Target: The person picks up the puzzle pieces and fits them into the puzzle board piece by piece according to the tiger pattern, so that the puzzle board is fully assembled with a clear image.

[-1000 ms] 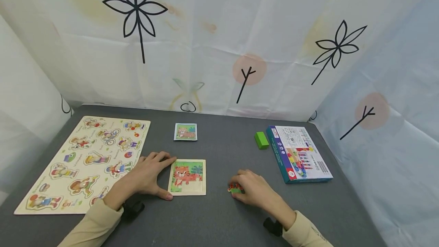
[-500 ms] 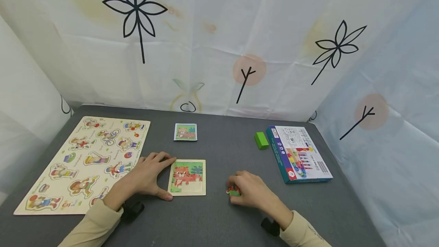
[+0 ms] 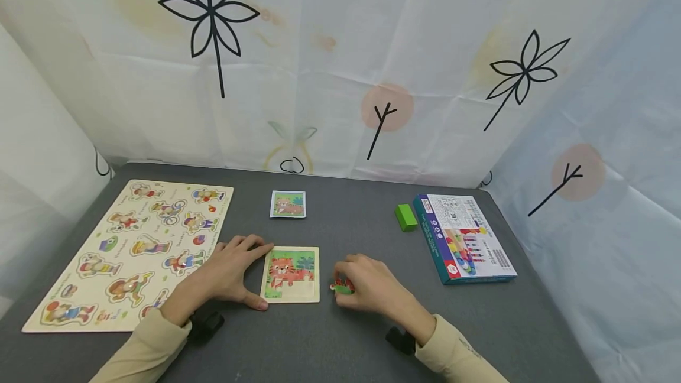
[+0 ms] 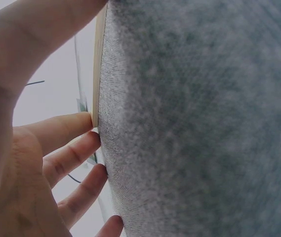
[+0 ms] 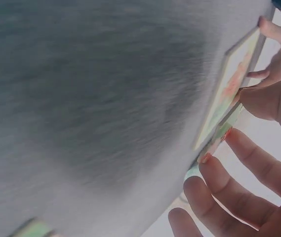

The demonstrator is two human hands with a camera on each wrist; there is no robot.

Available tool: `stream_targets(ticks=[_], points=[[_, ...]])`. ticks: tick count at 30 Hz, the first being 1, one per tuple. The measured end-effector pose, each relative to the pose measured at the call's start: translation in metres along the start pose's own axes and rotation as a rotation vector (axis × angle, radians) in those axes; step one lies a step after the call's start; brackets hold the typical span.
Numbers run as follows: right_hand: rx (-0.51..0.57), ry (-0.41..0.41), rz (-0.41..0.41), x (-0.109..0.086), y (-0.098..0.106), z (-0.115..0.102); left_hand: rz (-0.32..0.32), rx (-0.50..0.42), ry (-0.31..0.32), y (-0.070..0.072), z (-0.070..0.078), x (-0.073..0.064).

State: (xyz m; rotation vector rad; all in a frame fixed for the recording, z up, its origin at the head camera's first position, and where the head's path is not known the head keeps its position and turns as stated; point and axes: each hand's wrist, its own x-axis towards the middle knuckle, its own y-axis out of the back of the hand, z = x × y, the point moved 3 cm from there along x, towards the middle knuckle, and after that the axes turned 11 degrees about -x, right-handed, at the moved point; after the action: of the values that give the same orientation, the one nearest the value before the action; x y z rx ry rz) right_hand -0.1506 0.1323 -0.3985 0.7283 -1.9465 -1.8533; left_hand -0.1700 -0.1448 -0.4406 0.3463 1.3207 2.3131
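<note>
In the head view my left hand (image 3: 229, 270) touches the left edge of a square wooden tiger puzzle (image 3: 291, 276), thumb at the near corner and forefinger at the far one. The puzzle's bottom strip shows bare wood. Close to its right side, my right hand (image 3: 372, 282) pinches a small red and green puzzle piece (image 3: 343, 286), apart from the board and partly covered by the fingers. From the right wrist, the piece (image 5: 233, 117) shows between thumb and fingertips, with the puzzle (image 5: 227, 91) beyond it.
A large board with cartoon figures (image 3: 133, 247) lies at the left, partly under my left forearm. Behind the puzzle is a small tiger picture card (image 3: 288, 204). At the right are a green block (image 3: 406, 217) and a flat box (image 3: 465, 239). A curtain (image 3: 340, 75) hangs behind the grey table.
My right hand has moved left toward the puzzle, carrying the puzzle piece. The left hand stays at the puzzle's left edge.
</note>
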Motion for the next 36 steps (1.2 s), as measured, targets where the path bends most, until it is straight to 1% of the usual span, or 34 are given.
stream_targets(ticks=[8,19,26,30,36], points=[[-0.035,0.045,0.003,0.024,0.005,-0.022,-0.001,-0.001,-0.004,0.001,0.0,0.001],[-0.061,0.092,-0.041,0.05,-0.005,-0.051,0.007,0.002,-0.008,0.001,0.0,0.001],[-0.083,0.104,-0.018,0.059,-0.012,-0.065,0.016,-0.003,-0.01,0.001,0.0,0.001],[-0.103,0.106,-0.012,0.062,-0.015,-0.067,0.019,0.007,-0.017,0.001,0.0,0.0],[-0.111,0.086,-0.026,0.061,-0.016,-0.069,0.013,0.008,-0.013,0.0,-0.001,0.0]])
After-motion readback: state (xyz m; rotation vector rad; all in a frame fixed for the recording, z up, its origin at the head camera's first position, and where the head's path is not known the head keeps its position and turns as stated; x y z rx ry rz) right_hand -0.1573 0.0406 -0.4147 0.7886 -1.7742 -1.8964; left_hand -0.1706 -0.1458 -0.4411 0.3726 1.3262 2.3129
